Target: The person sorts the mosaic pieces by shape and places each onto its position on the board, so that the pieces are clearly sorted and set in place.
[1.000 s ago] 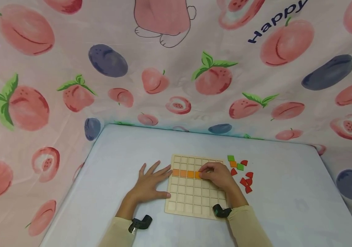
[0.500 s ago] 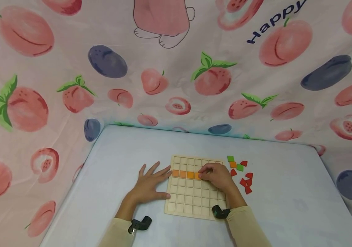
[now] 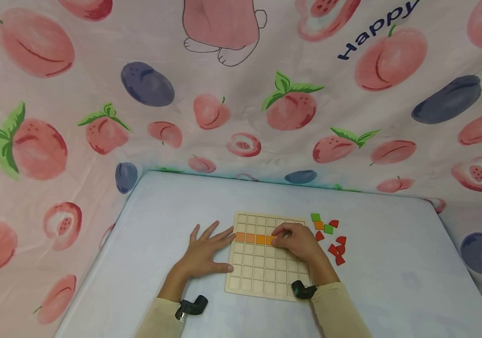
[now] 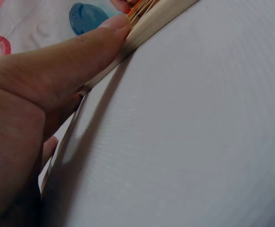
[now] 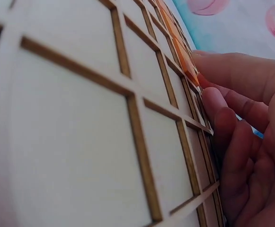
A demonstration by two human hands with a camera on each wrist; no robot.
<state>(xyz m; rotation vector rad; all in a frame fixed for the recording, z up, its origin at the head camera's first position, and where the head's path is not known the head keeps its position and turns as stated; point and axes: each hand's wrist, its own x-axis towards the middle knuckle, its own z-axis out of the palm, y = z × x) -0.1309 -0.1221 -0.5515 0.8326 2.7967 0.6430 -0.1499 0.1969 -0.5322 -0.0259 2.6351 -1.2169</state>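
Note:
A square wooden grid board (image 3: 251, 272) lies on the table, with a row of orange tiles (image 3: 260, 239) in its third row from the back. The right hand (image 3: 297, 240) reaches over the board from the right and pinches the orange tile (image 5: 187, 66) at the row's right end between thumb and index finger. That tile sits tilted at its cell in the right wrist view, and the other fingers curl under the palm. On the left, the left hand (image 3: 200, 253) is spread flat with its thumb and fingertips against the board's left edge (image 4: 151, 30).
Right of the board lie loose pieces: two green squares (image 3: 328, 229), one orange square (image 3: 318, 225) and several red quarter-circle pieces (image 3: 340, 249). A white cloth covers the table (image 3: 401, 263). A fruit-print curtain (image 3: 224, 84) hangs behind it and along the sides.

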